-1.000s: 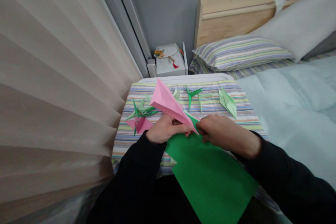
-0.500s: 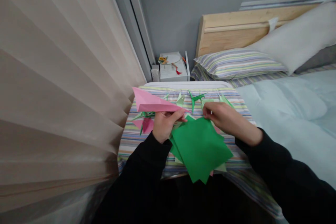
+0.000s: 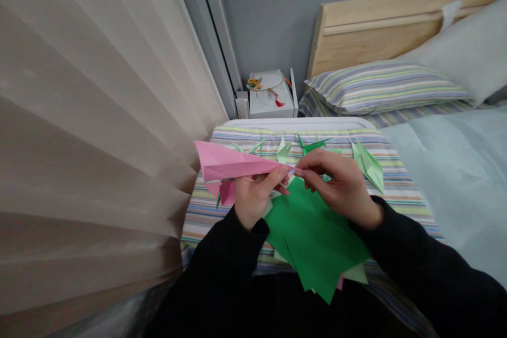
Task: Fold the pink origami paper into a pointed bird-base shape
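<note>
A pink folded paper (image 3: 233, 162), long and tapering to a point on the right, is held above the table. My left hand (image 3: 259, 193) grips it near the narrow end, thumb on top and fingers beneath. At the pointed tip, my right hand (image 3: 332, 182) pinches the paper between thumb and forefinger. Below both hands lies a fanned stack of green paper sheets (image 3: 312, 232), with light green and pink corners poking out underneath. A pink folded piece (image 3: 227, 193) rests by my left hand, partly covered by the held paper.
Along the table's far side stand a pale green folded piece (image 3: 284, 151), a dark green one (image 3: 312, 145) and a light green one (image 3: 369, 166) on striped cloth (image 3: 396, 195). A curtain (image 3: 119, 142) borders the left, a bed (image 3: 455, 153) the right. Behind is a white cabinet (image 3: 273, 111).
My right hand has moved left from above the green sheets and now pinches the pink paper's tip. The left hand keeps its hold. The whole view has shifted slightly.
</note>
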{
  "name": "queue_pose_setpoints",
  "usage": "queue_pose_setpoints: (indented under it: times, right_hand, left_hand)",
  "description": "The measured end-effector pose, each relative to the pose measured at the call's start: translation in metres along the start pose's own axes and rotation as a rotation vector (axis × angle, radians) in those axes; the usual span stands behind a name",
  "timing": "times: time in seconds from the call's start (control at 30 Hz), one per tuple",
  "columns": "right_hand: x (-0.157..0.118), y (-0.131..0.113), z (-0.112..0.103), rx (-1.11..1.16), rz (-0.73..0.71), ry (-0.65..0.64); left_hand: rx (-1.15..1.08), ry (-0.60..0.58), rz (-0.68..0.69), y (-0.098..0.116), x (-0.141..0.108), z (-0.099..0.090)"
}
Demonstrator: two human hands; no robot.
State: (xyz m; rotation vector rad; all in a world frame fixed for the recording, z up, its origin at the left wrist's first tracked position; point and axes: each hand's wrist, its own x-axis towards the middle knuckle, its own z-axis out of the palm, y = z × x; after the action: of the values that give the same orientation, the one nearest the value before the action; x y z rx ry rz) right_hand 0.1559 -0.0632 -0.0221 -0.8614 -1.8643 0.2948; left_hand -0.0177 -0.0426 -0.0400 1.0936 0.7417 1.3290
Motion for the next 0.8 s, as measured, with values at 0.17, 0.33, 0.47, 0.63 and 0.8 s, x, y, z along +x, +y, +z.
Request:
queue_pose_setpoints:
  times: [0.17, 0.33, 0.47, 0.63, 0.8]
  right_hand:
    - [-0.008, -0.001, 0.003, -0.055, -0.037, 0.091]
    - [-0.012, -0.005, 0.008, -0.052, 0.196, 0.152]
    - [-0.009, -0.007, 0.013, 0.279, 0.464, 0.133]
    - [-0.002, -0.01, 0.014, 0.672, 0.618, 0.156]
    - [0.0, -0.01, 0.014, 0.755, 0.675, 0.157]
  left_hand:
    - [0.033, 0.015, -0.046, 0.001, -0.001, 0.0]
    - [0.126, -0.008, -0.076, -0.003, -0.003, -0.005]
    - [0.252, -0.047, 0.026, -0.001, -0.005, -0.006]
    - [0.33, -0.005, 0.017, 0.01, -0.008, 0.001]
    - [0.357, 0.01, 0.028, 0.011, -0.008, 0.004]
